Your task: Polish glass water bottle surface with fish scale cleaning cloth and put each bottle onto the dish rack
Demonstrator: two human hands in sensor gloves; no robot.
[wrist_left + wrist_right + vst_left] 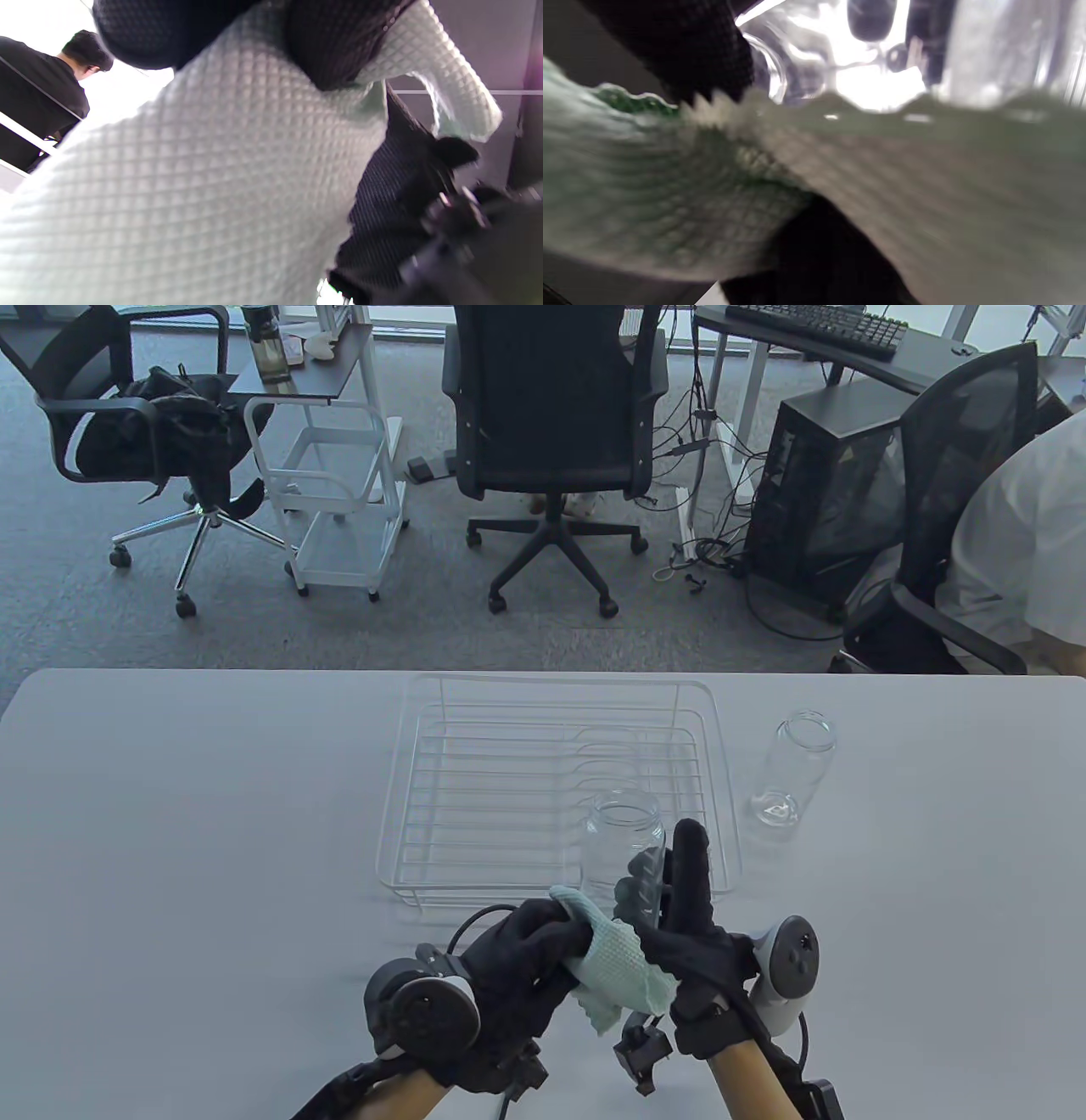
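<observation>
A clear glass bottle [619,840] with its mouth up is over the near right corner of the white wire dish rack [475,780]. My right hand [691,916] holds it low down, with one finger straight up its side. My left hand [526,950] grips a pale green fish scale cloth [615,954] and holds it against the bottle's base. The bottle's bottom is hidden by cloth and gloves. A second glass bottle [785,772] stands on the table right of the rack. The cloth [191,190] fills the left wrist view. The right wrist view shows cloth [670,203] below blurred glass [840,63].
The grey table [170,814] has the rack in the middle with no bottle lying in it. Beyond the far edge stand office chairs [556,407], a white cart [339,500] and a computer tower [814,492]. A person in white [1018,551] sits at the far right.
</observation>
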